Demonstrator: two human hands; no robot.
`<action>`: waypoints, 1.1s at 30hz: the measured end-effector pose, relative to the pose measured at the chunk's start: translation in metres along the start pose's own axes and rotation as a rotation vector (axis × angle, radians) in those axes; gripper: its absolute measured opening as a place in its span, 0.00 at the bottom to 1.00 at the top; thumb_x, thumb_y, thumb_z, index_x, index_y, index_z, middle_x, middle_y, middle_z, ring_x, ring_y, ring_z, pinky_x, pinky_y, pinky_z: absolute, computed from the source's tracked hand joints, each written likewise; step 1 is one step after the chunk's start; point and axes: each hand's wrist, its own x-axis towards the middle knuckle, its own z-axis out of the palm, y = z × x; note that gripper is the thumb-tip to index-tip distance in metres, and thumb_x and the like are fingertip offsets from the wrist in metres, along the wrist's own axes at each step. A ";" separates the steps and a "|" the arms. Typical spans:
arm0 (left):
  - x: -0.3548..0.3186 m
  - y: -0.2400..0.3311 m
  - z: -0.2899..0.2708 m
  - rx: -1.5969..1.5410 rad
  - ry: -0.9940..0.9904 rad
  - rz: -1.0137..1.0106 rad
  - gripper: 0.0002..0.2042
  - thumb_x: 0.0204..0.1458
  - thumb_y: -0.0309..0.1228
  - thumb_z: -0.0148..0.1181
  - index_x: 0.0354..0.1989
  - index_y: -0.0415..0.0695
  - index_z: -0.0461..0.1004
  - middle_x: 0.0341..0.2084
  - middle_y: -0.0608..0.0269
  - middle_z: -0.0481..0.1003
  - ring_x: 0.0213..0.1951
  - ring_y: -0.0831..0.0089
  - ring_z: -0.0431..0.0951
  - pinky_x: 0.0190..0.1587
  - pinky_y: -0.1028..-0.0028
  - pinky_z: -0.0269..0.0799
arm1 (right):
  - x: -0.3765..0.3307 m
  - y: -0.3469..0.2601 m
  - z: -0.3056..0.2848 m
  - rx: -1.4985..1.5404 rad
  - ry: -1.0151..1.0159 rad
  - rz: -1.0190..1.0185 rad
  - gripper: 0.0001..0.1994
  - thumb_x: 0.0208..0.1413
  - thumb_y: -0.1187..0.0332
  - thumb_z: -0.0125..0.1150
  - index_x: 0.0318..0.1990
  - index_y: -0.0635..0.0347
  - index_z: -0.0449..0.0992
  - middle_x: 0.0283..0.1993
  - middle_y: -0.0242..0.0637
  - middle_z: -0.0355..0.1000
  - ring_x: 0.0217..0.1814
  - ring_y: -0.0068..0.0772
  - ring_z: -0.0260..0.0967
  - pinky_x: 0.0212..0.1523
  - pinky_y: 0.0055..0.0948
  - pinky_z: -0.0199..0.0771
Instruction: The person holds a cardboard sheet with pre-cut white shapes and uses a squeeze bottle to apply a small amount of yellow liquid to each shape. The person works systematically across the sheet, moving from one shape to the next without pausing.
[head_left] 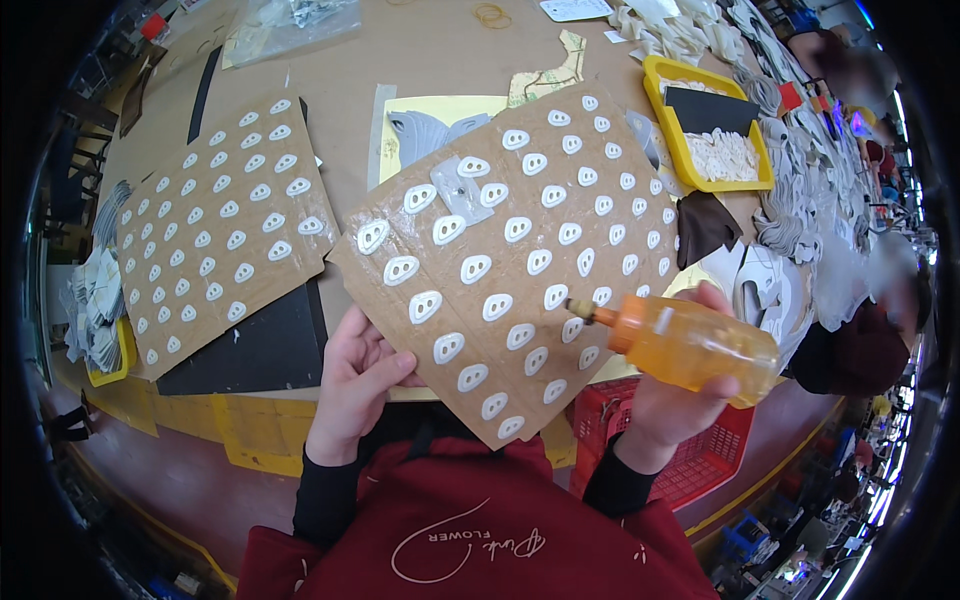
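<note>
My left hand (pixel 352 385) grips the near left edge of a brown cardboard sheet (pixel 560 255) covered with several small white oval pieces, each with two holes. My right hand (pixel 672 400) is wrapped around an orange squeeze bottle (pixel 690 343) lying on its side. The bottle's nozzle (pixel 581 311) touches the sheet among the white pieces near its right side. A grey cut piece (pixel 462 190) lies on the sheet's far left part.
A second cardboard sheet (pixel 160 290) with white pieces lies to the left over a black board (pixel 262 345). A yellow tray (pixel 668 120) with pale pieces stands at the back right. A red basket (pixel 715 465) sits below my right hand. Another person (pixel 858 345) sits at the right.
</note>
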 end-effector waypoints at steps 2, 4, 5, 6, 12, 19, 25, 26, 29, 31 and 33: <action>-0.002 0.001 0.001 -0.007 -0.009 0.000 0.29 0.45 0.18 0.52 0.57 0.36 0.49 0.48 0.55 0.65 0.44 0.71 0.72 0.35 0.80 0.75 | -0.008 0.008 0.007 -0.046 0.046 0.020 0.38 0.43 0.39 0.53 0.51 0.67 0.61 0.47 0.40 0.63 0.47 0.30 0.64 0.48 0.32 0.66; -0.003 0.003 0.003 -0.018 -0.027 0.010 0.29 0.45 0.17 0.51 0.57 0.35 0.48 0.49 0.54 0.64 0.46 0.68 0.71 0.37 0.78 0.75 | -0.013 0.015 0.011 -0.030 0.050 0.072 0.37 0.44 0.40 0.53 0.51 0.66 0.61 0.47 0.39 0.63 0.48 0.30 0.64 0.48 0.32 0.66; -0.003 0.004 0.004 -0.021 -0.037 0.017 0.29 0.45 0.17 0.51 0.57 0.35 0.48 0.49 0.53 0.63 0.46 0.67 0.70 0.38 0.77 0.75 | -0.015 0.017 0.012 -0.022 0.051 0.097 0.37 0.45 0.40 0.53 0.51 0.66 0.61 0.48 0.39 0.63 0.48 0.30 0.64 0.48 0.32 0.66; -0.003 0.005 0.005 -0.026 -0.036 0.023 0.30 0.45 0.17 0.51 0.57 0.35 0.47 0.49 0.52 0.63 0.47 0.66 0.70 0.38 0.76 0.76 | -0.016 0.019 0.013 -0.009 0.065 0.100 0.36 0.45 0.41 0.52 0.51 0.66 0.61 0.48 0.39 0.63 0.48 0.30 0.64 0.48 0.32 0.66; -0.006 0.010 0.021 0.014 0.053 0.041 0.30 0.42 0.24 0.56 0.56 0.34 0.52 0.48 0.53 0.65 0.48 0.69 0.69 0.44 0.74 0.70 | -0.021 0.023 0.013 0.062 0.125 0.122 0.33 0.48 0.43 0.50 0.51 0.66 0.61 0.48 0.39 0.63 0.47 0.29 0.64 0.47 0.31 0.67; -0.008 0.011 0.021 -0.036 -0.024 0.054 0.31 0.44 0.19 0.52 0.58 0.34 0.47 0.49 0.52 0.62 0.48 0.65 0.69 0.40 0.73 0.75 | -0.023 0.025 0.010 0.106 0.135 0.162 0.33 0.48 0.44 0.51 0.50 0.68 0.61 0.41 0.38 0.65 0.39 0.28 0.66 0.32 0.23 0.65; -0.008 0.010 0.017 -0.040 -0.063 0.056 0.31 0.46 0.17 0.51 0.59 0.35 0.45 0.51 0.51 0.61 0.49 0.64 0.68 0.37 0.75 0.77 | -0.023 0.027 0.012 0.062 0.155 0.140 0.34 0.50 0.42 0.47 0.51 0.67 0.61 0.37 0.36 0.67 0.32 0.25 0.67 0.19 0.17 0.61; -0.008 0.010 0.017 -0.039 -0.060 0.053 0.31 0.46 0.17 0.51 0.59 0.35 0.45 0.51 0.51 0.60 0.49 0.64 0.68 0.36 0.76 0.77 | -0.023 0.027 0.012 0.062 0.158 0.141 0.33 0.50 0.43 0.47 0.51 0.67 0.61 0.37 0.36 0.67 0.32 0.25 0.67 0.20 0.18 0.62; -0.008 0.010 0.017 -0.033 -0.068 0.045 0.31 0.45 0.17 0.51 0.59 0.35 0.45 0.51 0.52 0.60 0.49 0.65 0.68 0.36 0.76 0.77 | -0.022 0.027 0.013 0.078 0.139 0.146 0.33 0.50 0.43 0.47 0.51 0.67 0.61 0.38 0.36 0.67 0.32 0.25 0.67 0.20 0.17 0.62; -0.008 0.010 0.016 -0.029 -0.065 0.045 0.31 0.45 0.17 0.51 0.59 0.35 0.45 0.51 0.52 0.60 0.49 0.65 0.68 0.36 0.76 0.77 | -0.022 0.028 0.013 0.064 0.156 0.132 0.33 0.50 0.43 0.47 0.51 0.67 0.60 0.38 0.37 0.67 0.33 0.25 0.67 0.19 0.17 0.62; -0.008 0.010 0.016 -0.025 -0.064 0.045 0.31 0.45 0.17 0.51 0.59 0.35 0.45 0.51 0.52 0.60 0.49 0.65 0.68 0.36 0.77 0.77 | -0.023 0.030 0.013 0.056 0.180 0.115 0.33 0.50 0.43 0.47 0.51 0.67 0.60 0.38 0.37 0.66 0.33 0.25 0.67 0.20 0.17 0.62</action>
